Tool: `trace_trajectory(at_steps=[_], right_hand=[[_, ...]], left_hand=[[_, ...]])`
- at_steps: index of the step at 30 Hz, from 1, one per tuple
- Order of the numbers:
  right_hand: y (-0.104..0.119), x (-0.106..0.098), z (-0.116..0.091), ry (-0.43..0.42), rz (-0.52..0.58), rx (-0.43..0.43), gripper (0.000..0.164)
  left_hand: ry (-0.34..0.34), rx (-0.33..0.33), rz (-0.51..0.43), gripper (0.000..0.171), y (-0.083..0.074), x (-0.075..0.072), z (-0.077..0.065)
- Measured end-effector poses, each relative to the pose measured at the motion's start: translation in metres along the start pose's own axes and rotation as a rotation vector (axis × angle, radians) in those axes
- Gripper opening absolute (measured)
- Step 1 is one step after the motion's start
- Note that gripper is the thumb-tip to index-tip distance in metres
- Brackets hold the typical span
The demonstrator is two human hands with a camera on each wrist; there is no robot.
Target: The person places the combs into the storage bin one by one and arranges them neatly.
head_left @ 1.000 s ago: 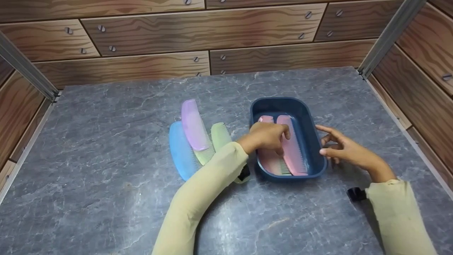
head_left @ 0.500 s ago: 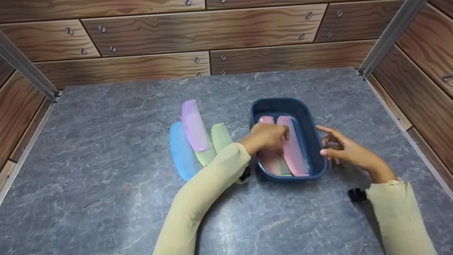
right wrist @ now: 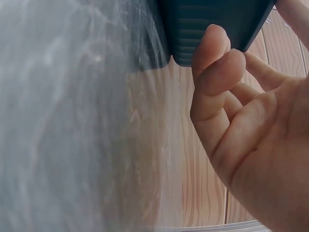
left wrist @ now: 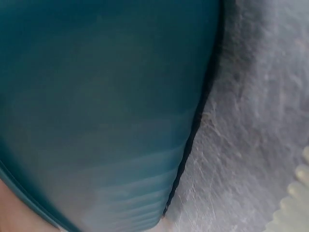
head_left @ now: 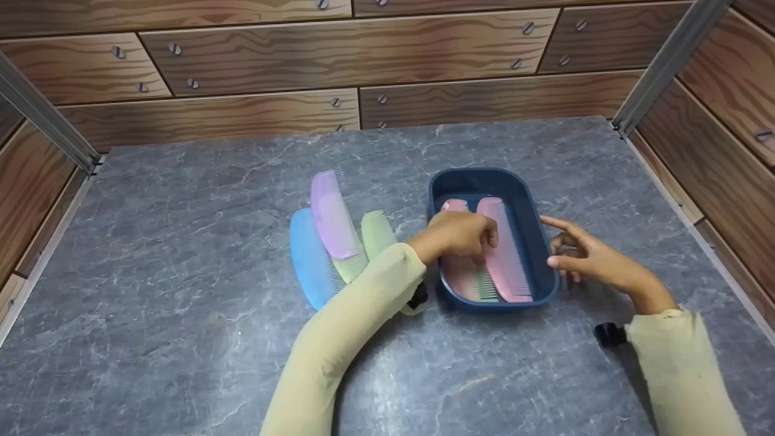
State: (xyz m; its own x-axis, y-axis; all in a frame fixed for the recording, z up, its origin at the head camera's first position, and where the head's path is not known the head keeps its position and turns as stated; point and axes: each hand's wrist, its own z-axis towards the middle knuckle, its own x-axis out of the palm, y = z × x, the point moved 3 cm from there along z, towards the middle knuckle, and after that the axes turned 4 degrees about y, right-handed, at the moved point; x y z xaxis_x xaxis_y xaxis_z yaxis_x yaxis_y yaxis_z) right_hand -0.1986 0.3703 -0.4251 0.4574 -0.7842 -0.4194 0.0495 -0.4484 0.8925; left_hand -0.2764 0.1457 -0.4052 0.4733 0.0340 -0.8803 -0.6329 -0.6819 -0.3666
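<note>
My left hand (head_left: 463, 235) reaches into a dark blue plastic bin (head_left: 550, 300) in the head view. Its curled fingers pinch the left edge of a pink comb (head_left: 508, 260); the fingertips are partly hidden. Beside that comb lies another pink comb (head_left: 460, 281), partly under the hand, with green comb teeth (head_left: 487, 289) showing from below. At the bin's right outer wall is my right hand (head_left: 590, 257), index finger and thumb touching near the rim. The right wrist view shows its other fingers (right wrist: 217, 72) loosely bent against the wall. The left wrist view shows only the bin's outer side (left wrist: 106, 106).
Left of the bin, a blue comb (head_left: 310, 257), a purple comb (head_left: 332, 218) and a pale green comb (head_left: 351, 266) overlap on the grey marbled table (head_left: 181, 290). Another green comb (head_left: 378, 230) lies partly behind the left sleeve. Wood-patterned panels (head_left: 363, 51) enclose the table.
The right-hand pink comb has shifted slightly to the right inside the bin, with my left fingers at its edge. My right hand stays at the bin's wall.
</note>
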Motion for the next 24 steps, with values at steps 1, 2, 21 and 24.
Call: trace_trajectory(at_steps=[1, 2, 21, 24], right_hand=[[0.0003, 0.0002, -0.0001, 0.004, 0.009, -0.002, 0.07], [0.0001, 0.0001, -0.0002, 0.007, 0.015, -0.002, 0.07], [-0.0031, -0.0006, 0.0007, 0.001, -0.002, -0.012, 0.068], [-0.0034, -0.0006, 0.0005, 0.003, -0.003, -0.011, 0.068]], left_hand=[[0.004, 0.003, -0.001, 0.03, 0.0003, 0.0003, -0.0001], [0.007, 0.006, 0.002, 0.029, 0.0006, 0.0004, -0.0002], [0.12, 0.04, 0.074, 0.012, 0.0013, 0.0016, -0.0025], [0.16, 0.039, 0.104, 0.012, 0.0018, 0.0026, -0.002]])
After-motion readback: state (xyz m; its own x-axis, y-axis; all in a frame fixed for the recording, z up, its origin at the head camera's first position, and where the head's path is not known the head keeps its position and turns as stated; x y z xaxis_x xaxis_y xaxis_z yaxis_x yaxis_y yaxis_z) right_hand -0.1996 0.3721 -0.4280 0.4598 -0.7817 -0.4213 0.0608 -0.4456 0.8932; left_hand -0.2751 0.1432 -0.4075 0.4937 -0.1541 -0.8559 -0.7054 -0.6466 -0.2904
